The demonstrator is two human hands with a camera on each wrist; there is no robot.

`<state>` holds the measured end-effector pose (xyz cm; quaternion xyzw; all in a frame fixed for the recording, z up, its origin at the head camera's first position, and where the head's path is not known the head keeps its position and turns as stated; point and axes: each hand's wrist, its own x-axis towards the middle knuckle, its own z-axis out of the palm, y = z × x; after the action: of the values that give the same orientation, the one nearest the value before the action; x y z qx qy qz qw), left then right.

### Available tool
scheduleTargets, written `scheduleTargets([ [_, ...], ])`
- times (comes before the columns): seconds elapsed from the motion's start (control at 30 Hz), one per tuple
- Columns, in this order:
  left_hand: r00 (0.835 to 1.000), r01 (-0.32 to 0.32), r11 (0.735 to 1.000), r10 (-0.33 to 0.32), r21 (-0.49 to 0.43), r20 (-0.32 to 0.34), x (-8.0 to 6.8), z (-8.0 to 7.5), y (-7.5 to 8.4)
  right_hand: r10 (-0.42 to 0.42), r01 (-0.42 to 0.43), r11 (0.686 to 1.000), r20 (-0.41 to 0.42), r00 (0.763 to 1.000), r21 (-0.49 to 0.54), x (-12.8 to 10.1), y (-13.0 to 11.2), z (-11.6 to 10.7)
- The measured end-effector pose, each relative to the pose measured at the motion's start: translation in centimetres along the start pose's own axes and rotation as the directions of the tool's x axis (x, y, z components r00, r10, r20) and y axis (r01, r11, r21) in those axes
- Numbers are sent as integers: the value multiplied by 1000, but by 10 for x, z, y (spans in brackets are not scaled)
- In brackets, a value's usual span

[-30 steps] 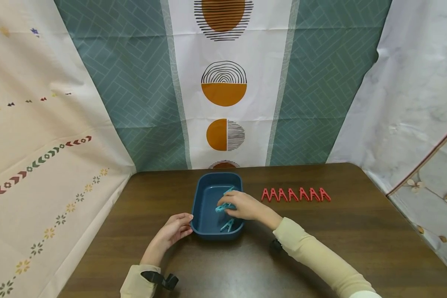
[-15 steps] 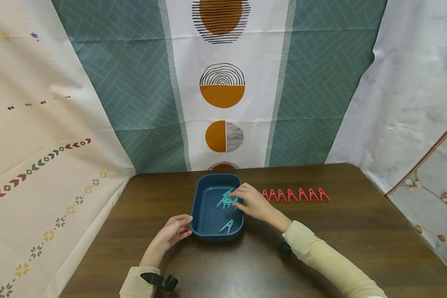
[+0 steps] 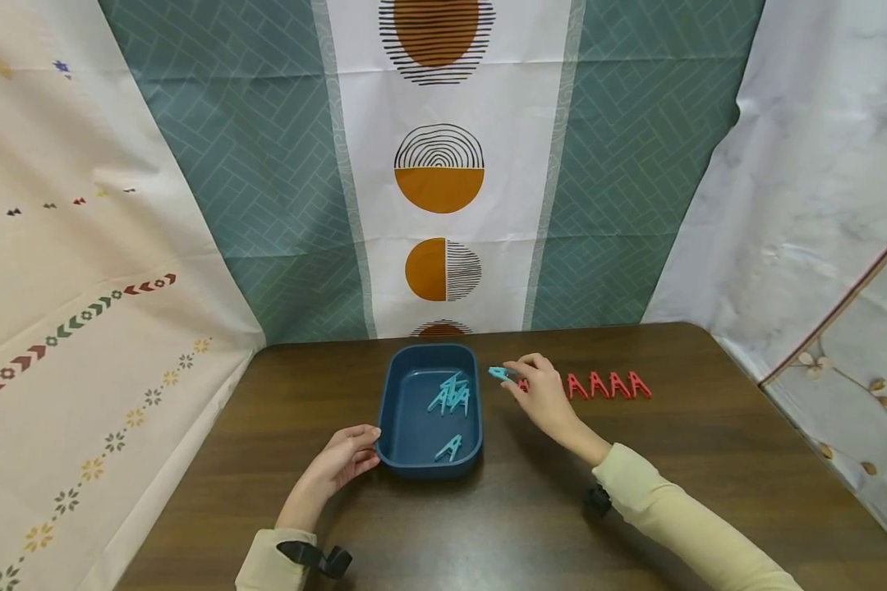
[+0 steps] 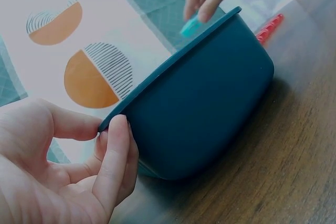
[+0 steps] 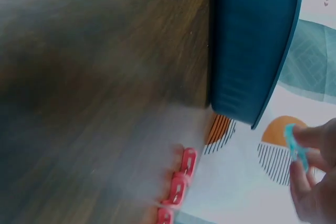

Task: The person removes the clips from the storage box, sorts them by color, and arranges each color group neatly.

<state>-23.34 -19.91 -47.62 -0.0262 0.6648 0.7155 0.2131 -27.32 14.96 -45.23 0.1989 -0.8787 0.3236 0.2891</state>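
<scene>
My left hand (image 3: pixel 346 456) pinches the rim of a dark blue plastic bin (image 3: pixel 384 402) at its near left side; the left wrist view has the thumb and fingers on either side of that rim (image 4: pixel 173 61). Just beyond the bin's right side, my right hand (image 3: pixel 545 397) pinches a light blue clothespin (image 3: pixel 499 373) between thumb and fingertips. The same clothespin (image 5: pixel 295 147) is raised above the table in the right wrist view. Inside the bin, several light blue clothespins lie bunched toward the right, and a single clothespin (image 3: pixel 449 448) lies near the front.
A row of red clothespins (image 3: pixel 595 384) stretches across the table right of the bin, its left part hidden behind my right hand. The brown wooden table (image 3: pixel 636 476) ends at a patterned cloth (image 3: pixel 443 271) hanging behind it.
My right hand has lifted a light blue clothespin from the bin and carried it right, past the rim. The left hand and the bin hold their place.
</scene>
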Motion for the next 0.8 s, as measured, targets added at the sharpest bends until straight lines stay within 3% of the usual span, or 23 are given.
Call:
scheduleTargets([
  [0.23,1000,-1,1000,1,-1,-1,0,1,0,144,-144,989,-8,990,-25,-11,15,-15],
  [0.47,1000,5,1000,-5,3,4,-1,0,0,238,-232,971,106,966,-62,-19,23,-20],
  [0.67,1000,3,1000,-3,4,1,-1,1,2,346,-322,936,199,917,-142,-21,22,-21],
  [0.8,1000,3,1000,-3,2,2,-1,0,1,427,-389,902,257,867,-188,-22,21,-18],
])
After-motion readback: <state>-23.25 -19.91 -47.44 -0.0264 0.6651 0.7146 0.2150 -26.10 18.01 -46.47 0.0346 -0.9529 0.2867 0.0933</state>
